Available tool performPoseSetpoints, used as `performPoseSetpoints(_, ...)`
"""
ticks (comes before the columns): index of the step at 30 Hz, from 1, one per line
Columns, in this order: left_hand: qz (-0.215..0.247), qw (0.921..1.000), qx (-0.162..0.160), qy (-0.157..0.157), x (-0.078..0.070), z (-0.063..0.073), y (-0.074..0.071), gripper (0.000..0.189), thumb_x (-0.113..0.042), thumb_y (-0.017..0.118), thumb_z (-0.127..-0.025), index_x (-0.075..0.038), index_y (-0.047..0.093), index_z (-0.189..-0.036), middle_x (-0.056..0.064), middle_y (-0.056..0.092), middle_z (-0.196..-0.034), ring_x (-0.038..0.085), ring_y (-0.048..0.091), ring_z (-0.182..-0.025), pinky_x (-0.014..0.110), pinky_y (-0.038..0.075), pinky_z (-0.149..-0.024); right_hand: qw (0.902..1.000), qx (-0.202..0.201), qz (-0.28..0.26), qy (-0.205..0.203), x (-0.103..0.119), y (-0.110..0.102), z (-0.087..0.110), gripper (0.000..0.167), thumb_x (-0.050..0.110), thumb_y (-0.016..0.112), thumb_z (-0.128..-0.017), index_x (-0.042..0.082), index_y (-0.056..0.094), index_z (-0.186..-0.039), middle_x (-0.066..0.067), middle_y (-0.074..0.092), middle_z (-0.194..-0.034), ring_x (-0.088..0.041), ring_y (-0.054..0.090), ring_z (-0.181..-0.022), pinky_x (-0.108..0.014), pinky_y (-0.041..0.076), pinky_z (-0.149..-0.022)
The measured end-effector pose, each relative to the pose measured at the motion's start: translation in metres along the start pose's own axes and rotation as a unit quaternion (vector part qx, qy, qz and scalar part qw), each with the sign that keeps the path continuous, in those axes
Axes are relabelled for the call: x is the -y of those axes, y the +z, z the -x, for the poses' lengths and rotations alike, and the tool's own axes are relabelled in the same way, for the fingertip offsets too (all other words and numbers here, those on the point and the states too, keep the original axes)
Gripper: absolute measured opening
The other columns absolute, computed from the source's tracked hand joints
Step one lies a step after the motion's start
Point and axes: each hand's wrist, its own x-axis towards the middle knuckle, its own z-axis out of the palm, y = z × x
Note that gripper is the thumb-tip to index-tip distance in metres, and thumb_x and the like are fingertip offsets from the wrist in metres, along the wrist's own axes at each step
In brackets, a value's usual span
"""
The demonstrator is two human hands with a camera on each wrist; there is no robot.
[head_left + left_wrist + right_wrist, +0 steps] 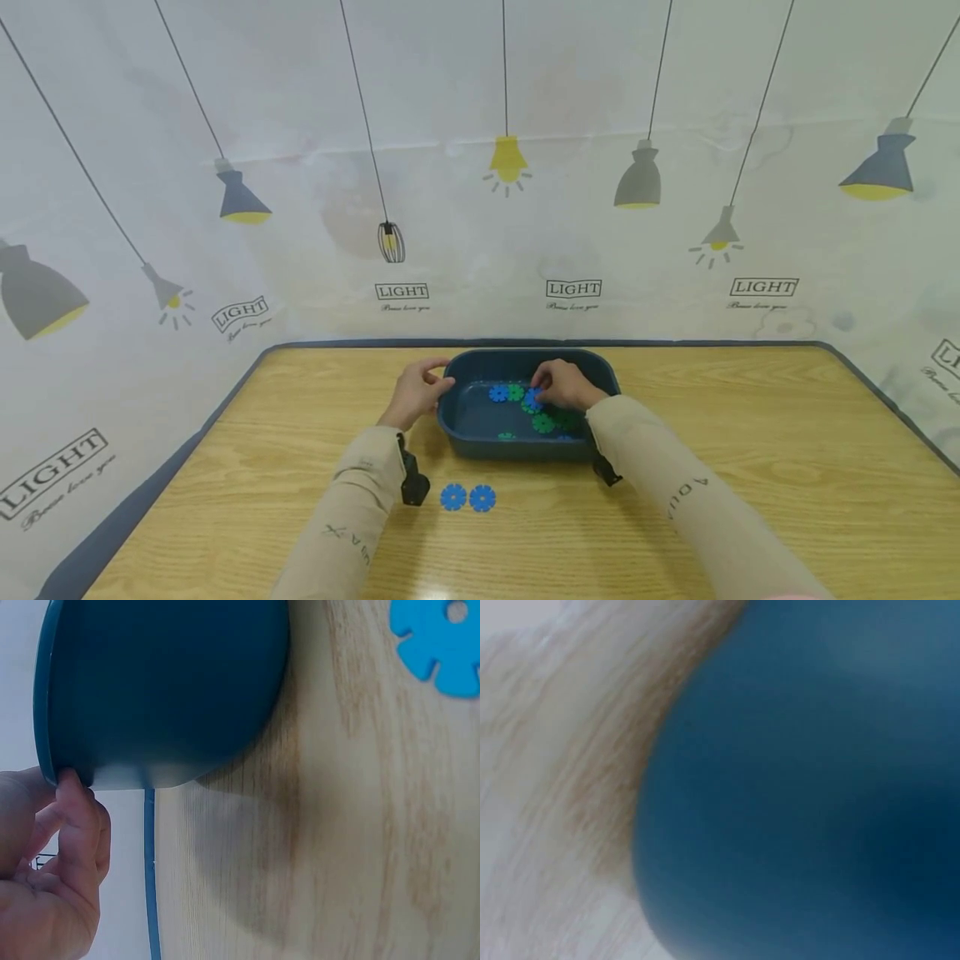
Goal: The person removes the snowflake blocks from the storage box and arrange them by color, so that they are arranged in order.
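A dark blue basin stands on the table with several blue and green notched plastic discs inside. At its left end my left hand pinches the rim between thumb and fingers; the left wrist view shows this hand at the edge of the basin. Inside the basin, my right hand holds a blue notched disc by the fingertips, over a green one. A blue disc and a green disc lie to its left. The right wrist view shows only the basin's outer wall and some table.
Two more blue discs, a left one and a right one, lie side by side on the wooden table in front of the basin. A cloth printed with lamps hangs behind the table.
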Motion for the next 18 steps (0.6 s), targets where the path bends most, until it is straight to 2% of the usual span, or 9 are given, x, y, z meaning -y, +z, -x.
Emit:
performPoseSetpoints(8, 0.007, 1.0000, -0.001, 0.000, -0.001, 0.003, 0.002, 0.038, -0.010, 0.059, -0.086, -0.007, 0.052, -0.122, 0.012, 0.056, -0.077, 0.014, 0.050, -0.052, 0.040, 0.050, -0.051, 0.9992, -0.001, -0.011, -0.040, 0.006, -0.005, 0.009, 0.012, 0.000, 0.063, -0.078, -0.001, 0.062, -0.090, -0.008, 0.059, -0.083, -0.019, 0.054, -0.076, -0.032, 0.048, -0.068)
performPoseSetpoints(15, 0.005, 1.0000, -0.003, -0.003, -0.001, 0.006, 0.004, 0.038, -0.010, 0.059, -0.086, -0.006, 0.052, -0.123, 0.013, 0.057, -0.078, 0.016, 0.052, -0.052, 0.040, 0.051, -0.053, 0.9920, 0.037, -0.041, -0.113, 0.016, -0.002, 0.024, 0.013, 0.000, 0.060, -0.081, -0.001, 0.062, -0.094, -0.007, 0.061, -0.087, -0.019, 0.057, -0.080, -0.031, 0.049, -0.071)
performPoseSetpoints(18, 0.004, 1.0000, -0.004, -0.002, -0.001, 0.007, 0.004, 0.038, -0.011, 0.058, -0.086, -0.006, 0.052, -0.123, 0.013, 0.056, -0.079, 0.016, 0.052, -0.052, 0.039, 0.051, -0.052, 0.9882, 0.041, -0.051, -0.139, 0.020, -0.001, 0.031, 0.014, 0.001, 0.060, -0.082, 0.000, 0.061, -0.095, -0.006, 0.061, -0.087, -0.017, 0.058, -0.078, -0.029, 0.049, -0.070)
